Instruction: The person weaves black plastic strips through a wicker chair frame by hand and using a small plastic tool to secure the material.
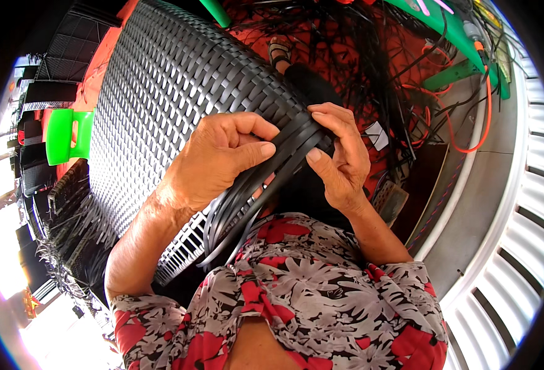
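A large woven panel [173, 74] of flat black plastic strips lies in front of me, one corner close to my body. My right hand [346, 154] grips that corner, thumb on the near side and fingers over the far edge, pressing on several strips. Just left of it, my left hand [219, 154] is closed in a pinch above the panel's edge. Whatever lies between its thumb and forefinger is too small to make out. Loose black strips [229, 213] hang in a bundle from the corner, passing below my left hand toward my lap.
A green plastic chair [68, 137] stands at the left, near dark woven pieces [78, 228] with frayed ends. Black strips [340, 37] litter the red floor. An orange cable [486, 117] hangs by a green table [429, 24] at the upper right. White slats [512, 265] line the right side.
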Motion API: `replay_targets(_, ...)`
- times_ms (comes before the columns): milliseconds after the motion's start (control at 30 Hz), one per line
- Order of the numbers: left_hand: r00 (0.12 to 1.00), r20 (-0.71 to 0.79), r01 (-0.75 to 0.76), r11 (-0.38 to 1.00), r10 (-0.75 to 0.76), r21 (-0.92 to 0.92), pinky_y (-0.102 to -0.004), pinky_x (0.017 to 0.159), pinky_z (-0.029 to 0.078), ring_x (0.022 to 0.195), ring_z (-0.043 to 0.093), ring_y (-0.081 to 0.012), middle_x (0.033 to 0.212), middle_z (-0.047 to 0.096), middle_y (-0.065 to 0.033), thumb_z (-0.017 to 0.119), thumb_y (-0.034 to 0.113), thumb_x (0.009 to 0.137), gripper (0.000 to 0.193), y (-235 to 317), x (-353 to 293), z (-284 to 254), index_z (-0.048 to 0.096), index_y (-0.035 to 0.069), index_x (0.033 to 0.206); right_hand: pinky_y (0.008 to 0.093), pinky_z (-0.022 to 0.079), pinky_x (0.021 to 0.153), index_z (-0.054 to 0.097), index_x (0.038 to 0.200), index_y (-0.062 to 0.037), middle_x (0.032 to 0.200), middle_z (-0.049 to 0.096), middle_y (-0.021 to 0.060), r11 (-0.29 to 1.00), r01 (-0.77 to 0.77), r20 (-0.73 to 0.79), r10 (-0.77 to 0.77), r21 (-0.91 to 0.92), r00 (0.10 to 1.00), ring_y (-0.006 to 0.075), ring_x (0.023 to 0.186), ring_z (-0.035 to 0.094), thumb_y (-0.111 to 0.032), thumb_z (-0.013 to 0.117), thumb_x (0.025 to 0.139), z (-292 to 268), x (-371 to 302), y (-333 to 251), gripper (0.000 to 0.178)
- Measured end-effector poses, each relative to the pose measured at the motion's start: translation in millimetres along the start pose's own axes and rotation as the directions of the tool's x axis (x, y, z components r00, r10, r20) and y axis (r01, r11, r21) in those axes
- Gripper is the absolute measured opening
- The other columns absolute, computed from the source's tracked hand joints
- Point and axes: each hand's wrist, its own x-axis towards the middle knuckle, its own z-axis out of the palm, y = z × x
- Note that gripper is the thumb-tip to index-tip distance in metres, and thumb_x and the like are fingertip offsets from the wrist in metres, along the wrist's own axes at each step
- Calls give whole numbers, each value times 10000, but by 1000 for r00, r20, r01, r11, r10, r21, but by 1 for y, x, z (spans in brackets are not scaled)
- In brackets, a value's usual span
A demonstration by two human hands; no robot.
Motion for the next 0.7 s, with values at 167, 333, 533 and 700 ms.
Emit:
replay_targets(167,1000,13,18,999,-19,49,-218,617,523,680,644,-90,806,685,-54,630,161,931,192,-3,-1,-12,673,-25,951,391,423,929,580,1133,22,1156,579,185,998,57,27,-56,-25,998,304,1060,537,-133,677,819,-1,1,0,364)
replay_targets(333,995,21,103,994,-102,-36,-191,585,478,631,613,-73,779,692,-43,644,213,929,241,4,0,-3,700,-14,987,379,422,916,557,1154,16,1146,553,167,1000,-12,41,11,25,999,290,1054,522,-52,663,741,2,1,-7,432)
replay_targets(533,987,107,117,993,-119,23,-183,571,471,627,609,-61,767,691,-28,663,172,907,205,2,5,-5,703,-16,979,367,431,880,597,1013,-16,1088,532,143,993,-119,108,119,-4,987,276,1042,515,30,635,683,3,9,-30,335)
replay_targets(700,994,54,90,994,-94,59,-183,526,447,594,575,-48,735,670,-16,640,111,910,158,1,1,-2,699,-30,951,354,446,836,621,934,-30,1119,518,147,988,148,162,-138,-50,977,293,996,532,106,610,637,0,8,-21,327)
